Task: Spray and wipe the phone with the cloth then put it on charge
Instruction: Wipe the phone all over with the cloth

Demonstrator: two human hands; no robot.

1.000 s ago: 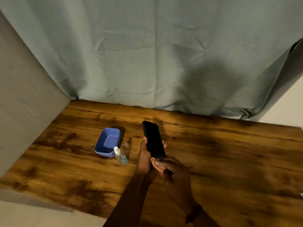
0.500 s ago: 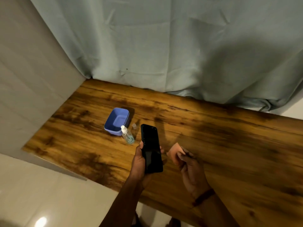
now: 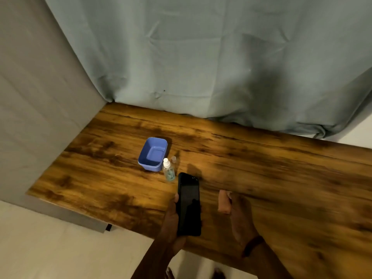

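Nearest you, your left hand (image 3: 171,220) grips the phone (image 3: 188,204) from its left side, thumb on the left edge, fingertips just showing past the right edge; the phone is screen up, dark, long axis pointing away from you, held over the near edge of the table (image 3: 281,178). Your right hand (image 3: 239,216) is beside it to the right, apart from the phone, fingers curled around a small peach cloth (image 3: 224,201); the hand is blurred, so exactly how the fingers pinch it can't be told, but the cloth sticks out past them toward the far side. A dark band (image 3: 252,245) sits on your right wrist. Farther out, just beyond the phone's top-left corner, the spray bottle (image 3: 168,170) stands upright w/ a white nozzle and clear bluish liquid, not touched by either hand. A small clear cap (image 3: 173,159) stands just right of the nozzle. Touching or nearly touching the bottle's left is a blue tub (image 3: 153,154), open side up. At the back, a grey-green curtain (image 3: 201,57) hangs down to the table's far edge, w/ a plain wall (image 3: 36,97) on the left.
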